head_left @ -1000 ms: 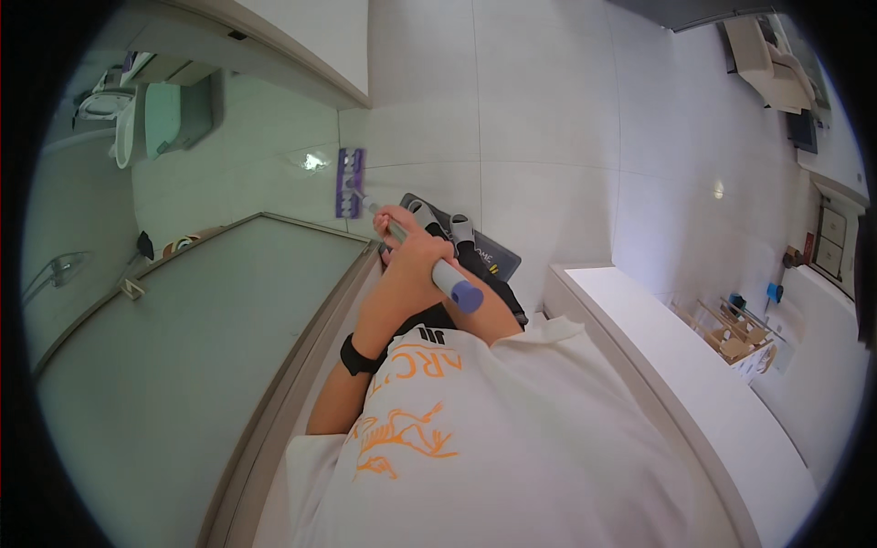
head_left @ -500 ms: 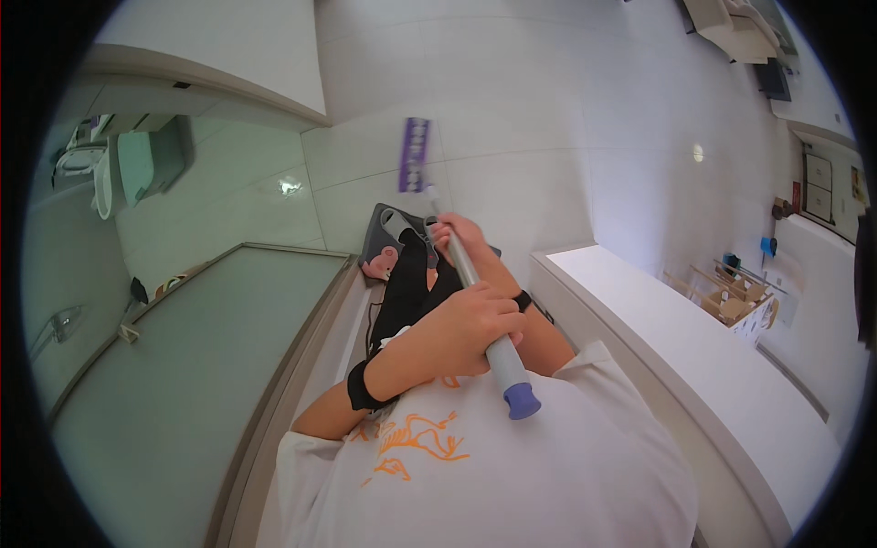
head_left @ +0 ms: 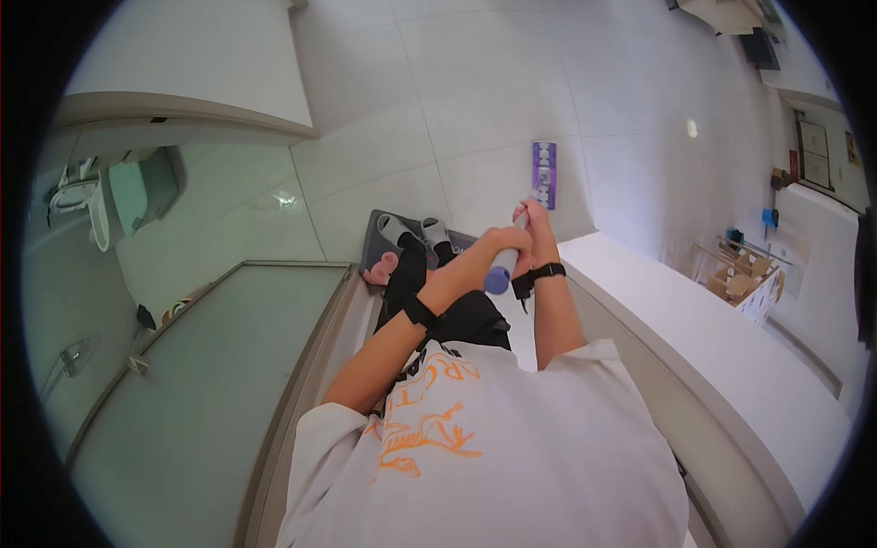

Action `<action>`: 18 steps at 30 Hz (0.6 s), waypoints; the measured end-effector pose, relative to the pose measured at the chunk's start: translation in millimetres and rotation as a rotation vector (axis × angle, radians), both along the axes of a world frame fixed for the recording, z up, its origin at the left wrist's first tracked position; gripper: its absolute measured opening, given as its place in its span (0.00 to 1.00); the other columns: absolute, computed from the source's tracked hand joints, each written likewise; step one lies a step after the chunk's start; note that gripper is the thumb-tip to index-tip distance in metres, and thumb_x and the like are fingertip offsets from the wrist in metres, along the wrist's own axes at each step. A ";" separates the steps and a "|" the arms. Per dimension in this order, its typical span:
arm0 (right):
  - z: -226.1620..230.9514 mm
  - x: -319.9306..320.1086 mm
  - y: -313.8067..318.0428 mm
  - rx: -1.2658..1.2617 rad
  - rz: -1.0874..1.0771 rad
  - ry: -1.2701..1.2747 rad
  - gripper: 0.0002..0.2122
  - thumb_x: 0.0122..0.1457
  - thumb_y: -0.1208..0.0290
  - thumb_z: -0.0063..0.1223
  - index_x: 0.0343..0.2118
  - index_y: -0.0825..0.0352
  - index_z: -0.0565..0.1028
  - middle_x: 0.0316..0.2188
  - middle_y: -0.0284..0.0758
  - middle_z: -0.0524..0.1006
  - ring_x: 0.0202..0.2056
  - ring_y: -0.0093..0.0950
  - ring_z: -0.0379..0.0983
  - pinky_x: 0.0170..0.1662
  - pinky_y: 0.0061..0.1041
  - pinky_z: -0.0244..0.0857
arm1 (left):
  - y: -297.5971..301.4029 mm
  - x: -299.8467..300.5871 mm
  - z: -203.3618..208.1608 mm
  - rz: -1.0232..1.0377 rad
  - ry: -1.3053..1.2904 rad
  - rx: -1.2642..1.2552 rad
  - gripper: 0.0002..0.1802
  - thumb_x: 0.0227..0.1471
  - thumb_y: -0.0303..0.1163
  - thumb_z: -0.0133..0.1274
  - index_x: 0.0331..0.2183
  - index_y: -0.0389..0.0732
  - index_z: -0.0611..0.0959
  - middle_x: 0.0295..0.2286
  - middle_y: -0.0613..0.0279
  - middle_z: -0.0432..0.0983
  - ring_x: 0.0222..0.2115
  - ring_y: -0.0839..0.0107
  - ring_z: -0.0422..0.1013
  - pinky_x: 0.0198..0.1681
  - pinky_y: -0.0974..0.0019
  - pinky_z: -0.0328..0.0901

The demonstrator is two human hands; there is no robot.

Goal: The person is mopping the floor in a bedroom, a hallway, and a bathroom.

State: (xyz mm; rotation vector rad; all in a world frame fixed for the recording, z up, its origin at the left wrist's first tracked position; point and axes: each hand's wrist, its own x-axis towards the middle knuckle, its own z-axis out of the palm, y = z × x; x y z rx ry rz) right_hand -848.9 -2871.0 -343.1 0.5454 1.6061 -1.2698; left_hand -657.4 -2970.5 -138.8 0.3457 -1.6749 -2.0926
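Observation:
A flat mop lies before me on the floor, with its purple head (head_left: 544, 176) turned lengthwise away from me. Its grey pole (head_left: 505, 259) slopes back toward my body and ends in a blue cap (head_left: 497, 280). Just below that cap, my left hand (head_left: 505, 242) is wrapped round the pole. My right hand (head_left: 533, 219) grips the pole lower down, nearer the mop head, and partly covers it. Both wrists wear black bands.
My grey shoes (head_left: 433, 228) are on a dark mat (head_left: 375, 239) with a pink figure. To the left stands a frosted glass panel (head_left: 201, 384); to the right runs a white ledge (head_left: 676, 347). A wooden chair (head_left: 731, 279) is beyond it. Pale tiles (head_left: 484, 82) stretch ahead.
The mop head has moved right across the floor, from ahead of my feet toward the white ledge. Both hands have moved forward with the pole, keeping their grip.

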 end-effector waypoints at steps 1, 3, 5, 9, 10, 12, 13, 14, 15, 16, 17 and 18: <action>-9.0 4.6 -3.4 -0.013 0.054 -0.012 0.04 0.49 0.76 0.43 0.23 0.66 0.62 0.15 0.34 0.65 0.16 0.25 0.62 0.19 0.23 0.61 | -0.8 1.4 -2.4 -0.012 -0.039 0.061 0.11 0.41 0.22 0.55 0.17 0.38 0.68 0.14 0.62 0.62 0.16 0.67 0.59 0.24 0.67 0.57; -22.6 20.8 -13.8 -0.033 0.110 -0.030 0.03 0.49 0.76 0.44 0.23 0.67 0.63 0.16 0.35 0.66 0.16 0.27 0.63 0.20 0.26 0.61 | -10.5 17.7 -8.7 -0.060 -0.063 0.007 0.10 0.41 0.22 0.53 0.18 0.37 0.68 0.18 0.62 0.66 0.19 0.68 0.61 0.28 0.70 0.59; -32.9 52.8 -26.4 -0.067 0.100 -0.016 0.03 0.48 0.77 0.44 0.25 0.69 0.64 0.16 0.37 0.67 0.17 0.29 0.64 0.21 0.31 0.62 | -16.5 40.6 -5.4 0.001 -0.184 -0.139 0.11 0.42 0.22 0.54 0.17 0.37 0.67 0.17 0.61 0.66 0.19 0.68 0.62 0.28 0.69 0.59; -19.8 137.0 -84.3 -0.079 0.238 -0.080 0.03 0.49 0.73 0.43 0.21 0.65 0.65 0.17 0.34 0.66 0.17 0.26 0.63 0.20 0.29 0.58 | -27.3 104.4 -6.5 0.218 -0.210 -0.235 0.11 0.42 0.22 0.54 0.17 0.36 0.68 0.18 0.59 0.66 0.21 0.67 0.63 0.27 0.67 0.59; -8.3 161.1 -97.0 -0.130 0.264 -0.136 0.03 0.49 0.75 0.43 0.25 0.67 0.64 0.16 0.35 0.66 0.17 0.28 0.64 0.20 0.29 0.60 | -36.7 121.6 17.6 0.199 -0.269 -0.221 0.11 0.41 0.21 0.54 0.18 0.36 0.68 0.19 0.58 0.66 0.22 0.65 0.63 0.26 0.66 0.59; 10.3 202.0 -112.3 -0.188 0.300 -0.200 0.05 0.49 0.77 0.42 0.28 0.70 0.62 0.15 0.37 0.65 0.17 0.30 0.65 0.19 0.29 0.62 | -37.6 142.9 50.8 0.190 -0.336 -0.211 0.10 0.41 0.21 0.55 0.18 0.36 0.68 0.19 0.57 0.66 0.23 0.63 0.63 0.26 0.65 0.59; 12.5 218.4 -117.9 -0.216 0.381 -0.266 0.04 0.49 0.77 0.42 0.28 0.70 0.62 0.15 0.36 0.65 0.17 0.30 0.64 0.19 0.28 0.61 | -34.7 150.7 60.2 0.197 -0.398 -0.275 0.10 0.40 0.21 0.55 0.18 0.37 0.68 0.19 0.57 0.65 0.23 0.61 0.62 0.27 0.64 0.59; 14.6 233.7 -123.8 -0.243 0.462 -0.333 0.04 0.50 0.78 0.41 0.28 0.71 0.62 0.15 0.36 0.65 0.16 0.29 0.64 0.18 0.28 0.61 | -33.0 157.7 65.7 0.205 -0.461 -0.338 0.10 0.40 0.22 0.55 0.18 0.37 0.68 0.19 0.57 0.64 0.24 0.59 0.62 0.28 0.64 0.59; 17.3 250.9 -127.4 -0.249 0.473 -0.347 0.04 0.50 0.78 0.41 0.28 0.71 0.62 0.15 0.36 0.65 0.16 0.29 0.64 0.18 0.28 0.61 | -29.7 164.1 68.6 0.216 -0.476 -0.341 0.10 0.40 0.22 0.55 0.18 0.37 0.68 0.19 0.57 0.64 0.24 0.59 0.62 0.28 0.64 0.59; 20.2 267.8 -130.8 -0.230 0.496 -0.422 0.04 0.50 0.78 0.41 0.28 0.71 0.62 0.15 0.36 0.65 0.16 0.29 0.64 0.18 0.28 0.61 | -25.8 169.0 69.8 0.213 -0.504 -0.366 0.10 0.39 0.22 0.55 0.19 0.37 0.68 0.19 0.57 0.64 0.24 0.58 0.62 0.30 0.63 0.58; 23.1 285.7 -135.2 -0.210 0.519 -0.499 0.04 0.50 0.78 0.41 0.27 0.71 0.62 0.15 0.36 0.65 0.16 0.29 0.64 0.18 0.28 0.61 | -23.1 175.1 70.8 0.212 -0.534 -0.391 0.10 0.39 0.23 0.55 0.19 0.37 0.68 0.19 0.56 0.63 0.24 0.57 0.61 0.32 0.62 0.58; 17.5 299.8 -139.1 -0.183 0.502 -0.558 0.04 0.50 0.77 0.41 0.26 0.71 0.63 0.15 0.35 0.65 0.15 0.28 0.63 0.18 0.27 0.61 | -22.4 179.1 72.9 0.222 -0.568 -0.368 0.10 0.39 0.24 0.54 0.19 0.37 0.68 0.19 0.56 0.64 0.25 0.57 0.61 0.34 0.61 0.58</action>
